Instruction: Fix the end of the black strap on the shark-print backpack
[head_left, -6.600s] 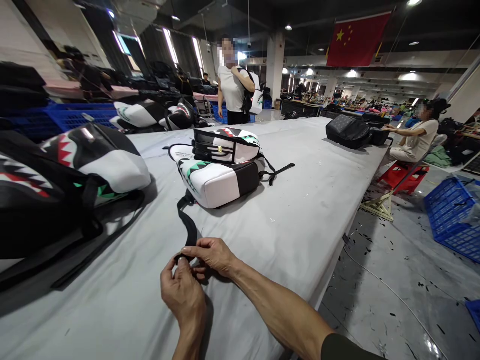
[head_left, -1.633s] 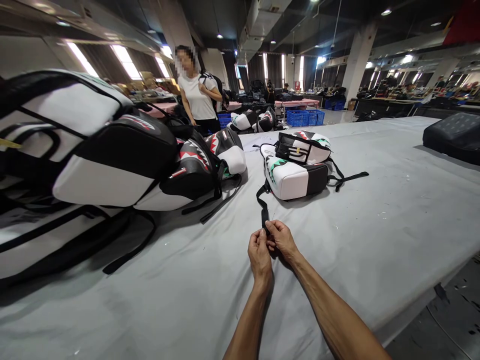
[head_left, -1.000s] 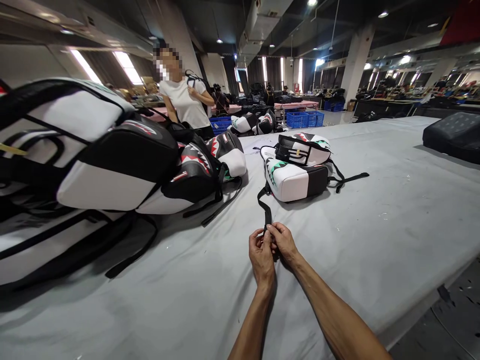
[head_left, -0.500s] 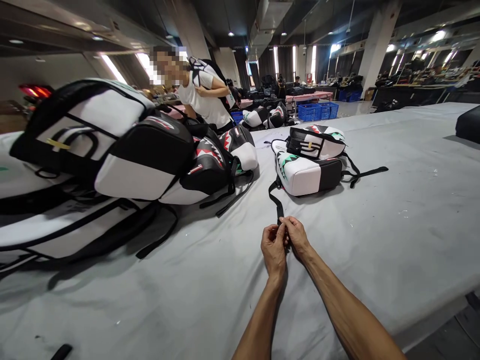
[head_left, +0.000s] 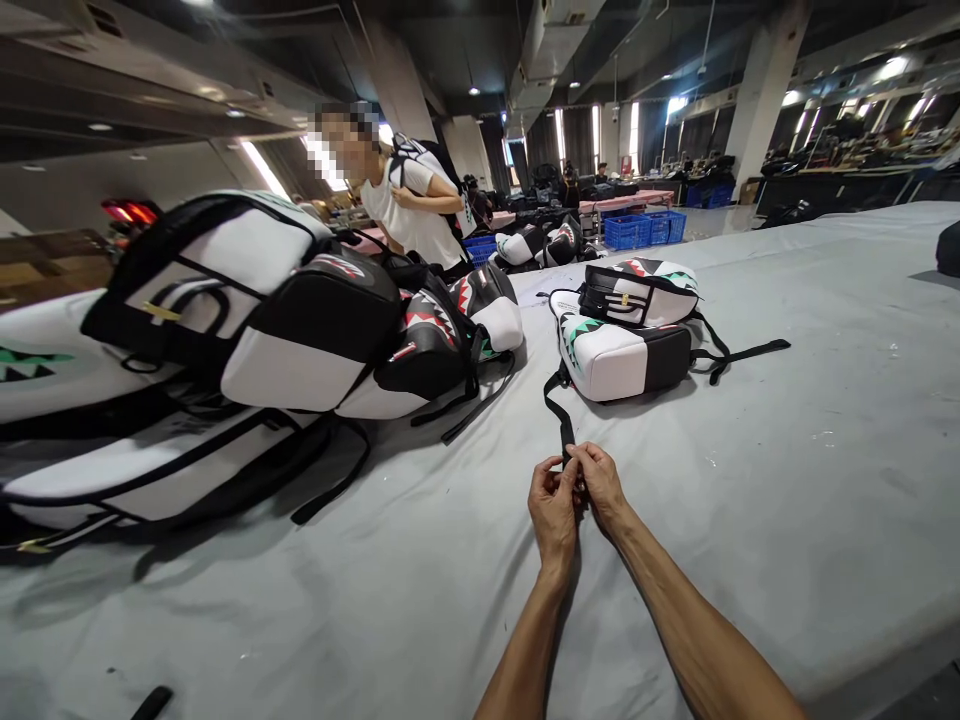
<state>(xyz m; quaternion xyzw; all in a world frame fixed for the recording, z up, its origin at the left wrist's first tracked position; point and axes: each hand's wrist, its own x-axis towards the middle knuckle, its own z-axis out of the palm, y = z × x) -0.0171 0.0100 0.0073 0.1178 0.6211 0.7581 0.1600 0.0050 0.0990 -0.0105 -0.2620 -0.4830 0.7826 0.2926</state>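
Observation:
A black webbing strap (head_left: 558,408) runs from a white and black backpack (head_left: 616,362) toward me. My left hand (head_left: 553,507) pinches the strap near its free end. Close against it, my right hand (head_left: 598,482) has its thumb and fingers closed on the same strap. The fingers hide the strap's tip. The backpack lies on the grey-white table covering (head_left: 675,560), with green and black shark-tooth print on its side. Another of its straps (head_left: 750,352) stretches out to the right.
Several black and white backpacks (head_left: 307,340) are heaped on the left. Beyond the table a person in a white shirt (head_left: 415,200) has a backpack over one shoulder. Blue crates (head_left: 628,232) stand on the floor behind. A black object (head_left: 949,245) sits at the right edge.
The view has shifted slightly, so everything sits a little lower and more to the right. Both hands keep their pinch on the strap, with hardly any movement.

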